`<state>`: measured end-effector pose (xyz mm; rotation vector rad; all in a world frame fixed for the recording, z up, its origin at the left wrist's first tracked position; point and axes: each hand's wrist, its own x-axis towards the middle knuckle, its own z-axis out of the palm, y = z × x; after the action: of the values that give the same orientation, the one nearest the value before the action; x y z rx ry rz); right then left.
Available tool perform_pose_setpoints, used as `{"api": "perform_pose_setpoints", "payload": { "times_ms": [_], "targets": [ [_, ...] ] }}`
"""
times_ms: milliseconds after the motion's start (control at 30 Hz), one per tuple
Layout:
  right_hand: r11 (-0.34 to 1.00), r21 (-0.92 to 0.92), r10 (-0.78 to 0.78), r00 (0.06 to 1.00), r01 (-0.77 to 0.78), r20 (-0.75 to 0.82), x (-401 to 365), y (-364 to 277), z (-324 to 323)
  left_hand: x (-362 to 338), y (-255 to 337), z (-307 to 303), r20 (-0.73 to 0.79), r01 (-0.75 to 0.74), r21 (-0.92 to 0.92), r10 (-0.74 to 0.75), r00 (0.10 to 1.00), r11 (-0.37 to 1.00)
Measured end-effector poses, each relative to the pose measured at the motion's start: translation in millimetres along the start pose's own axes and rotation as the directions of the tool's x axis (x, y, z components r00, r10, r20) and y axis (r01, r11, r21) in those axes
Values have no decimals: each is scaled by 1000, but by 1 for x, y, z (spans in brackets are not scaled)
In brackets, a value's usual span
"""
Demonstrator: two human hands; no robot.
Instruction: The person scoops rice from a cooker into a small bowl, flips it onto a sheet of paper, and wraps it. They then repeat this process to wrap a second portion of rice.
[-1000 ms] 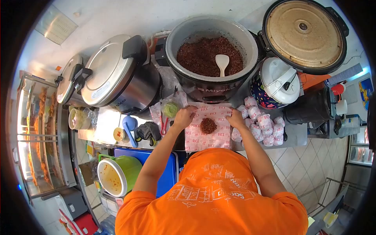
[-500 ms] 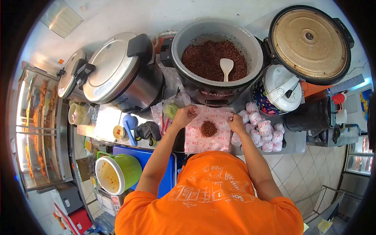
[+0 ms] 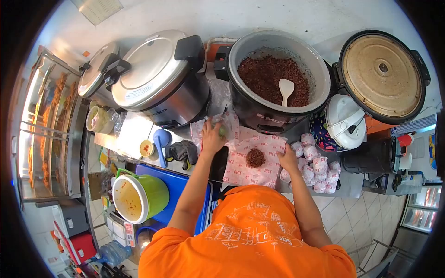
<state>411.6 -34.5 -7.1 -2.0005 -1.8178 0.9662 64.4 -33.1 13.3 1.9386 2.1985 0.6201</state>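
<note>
Directions: clock face, taken from the rice mound, 12 toward the wall
Closed cooker [image 3: 153,76]: steel lid down, at 10, well apart
Blue scoop [image 3: 162,141]: near 9, handle pointing to 6, close to the counter's front edge
Left hand [image 3: 213,136]: at 10, fingers bent over a clear packet with something green [image 3: 222,131] inside, touching it; I cannot tell whether they grip
Printed sheet [image 3: 237,170]: flat on the counter [image 3: 351,181], turned slightly clockwise, side edges running from about 1 to 7; sides look nearly equal, so no sure long axis
Rice mound [image 3: 255,158]: round, pointing nowhere, near the sheet's middle, bare paper on every side
Sheet's near edge: at 6, close against the orange shirt [image 3: 250,217]
Open cooker [image 3: 238,102]: between 12 and 1; white paddle [image 3: 286,88] inside, blade toward 12
Right hand [image 3: 287,158]: at 3, fingers bent at the sheet's edge, touching; pinch unclear
Wrapped bundles [image 3: 320,169]: just past 3, piled close beyond that hand
</note>
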Motion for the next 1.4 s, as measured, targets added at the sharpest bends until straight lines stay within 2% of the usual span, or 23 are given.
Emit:
{"api": "perform_pose_setpoints", "payload": {
  "times_ms": [33, 200, 233, 367, 433, 467, 500, 567, 633, 667, 700, 800, 833, 900, 933, 1000, 1033, 1067, 1100, 1133, 1167, 1233, 1400],
  "targets": [
    [1000, -4, -19, 1000, 19, -13, -1, -2, -1, 4, -13, 9, 0, 6, -3, -6, 1000, 1000],
    [997, 39, -59, 998, 60, -17, -2, -8, -2, 27, -20, 6, 346, -127, 110, 82, 935, 986],
    [996, 41, -75, 997, 75, -18, -5, -13, -6, 30, -23, 9, 339, -142, 102, 100, 935, 985],
    [989, -22, -149, 989, 149, -14, -10, -21, -20, 33, -31, 4, 219, -49, -65, 62, 974, 997],
    [967, -142, -221, 974, 212, -55, -16, -22, -26, 29, -39, -2, -157, 88, -301, -141, 977, 950],
    [983, -71, -175, 983, 171, -51, -18, -29, -36, 28, -41, -10, -49, 224, -617, -320, 946, 755],
    [986, -68, -156, 987, 153, -42, -22, -37, -45, 28, -43, -16, 112, 332, -833, -453, 884, 443],
    [983, 97, -147, 986, 155, -79, -29, -53, -59, 15, -18, -44, 156, 328, -880, -443, 883, 344],
    [977, 104, -173, 978, 185, -115, -29, -47, -55, -5, 12, -55, 353, 352, -933, -352, 867, -71],
    [986, 103, -122, 989, 130, -79, -27, -44, -52, -15, 17, -45, 337, 323, -941, -199, 920, -101],
    [992, 101, -73, 996, 77, -43, -26, -41, -50, -27, 24, -36, 512, 462, -828, -93, 854, -318],
    [994, 72, -84, 996, 87, -43, -23, -29, -36, -61, 58, -33, 685, 679, -571, 188, 704, -461],
    [994, 72, -84, 996, 87, -43, -24, -31, -37, -70, 62, -28, 704, 737, -503, 279, 652, -452],
    [992, 103, -71, 997, 74, -30, -28, -38, -40, -83, 72, -18, 665, 754, -596, 356, 656, -276],
    [992, 102, -67, 997, 70, -32, -29, -37, -40, -83, 80, -21, 666, 756, -594, 358, 654, -275],
    [984, 159, -80, 996, 84, -35, -27, -34, -42, -78, 99, -32, 642, 528, -729, 169, 747, 437],
    [984, 157, -81, 996, 86, -38, -26, -32, -43, -76, 104, -28, 640, 525, -731, 172, 749, 436],
    [983, 153, -92, 995, 97, -40, -26, -29, -42, -78, 109, -25, 472, 250, -649, 123, 873, 718],
    [983, 151, -104, 994, 109, -41, -27, -27, -41, -78, 113, -22, 273, -23, -418, 150, 950, 908],
    [982, 154, -102, 994, 107, -41, -28, -28, -43, -77, 115, -17, 188, -132, -348, 207, 960, 928],
    [982, 149, -107, 994, 111, -36, -31, -29, -44, -77, 116, -12, 194, -131, -344, 207, 959, 930],
    [981, 152, -114, 993, 118, -34, -35, -28, -43, -75, 117, 0, 206, -316, -175, 348, 915, 933],
    [971, 200, -128, 992, 129, -21, -43, -24, -44, -78, 115, 50, 294, -384, -58, 383, 875, 922]
  ]
}}
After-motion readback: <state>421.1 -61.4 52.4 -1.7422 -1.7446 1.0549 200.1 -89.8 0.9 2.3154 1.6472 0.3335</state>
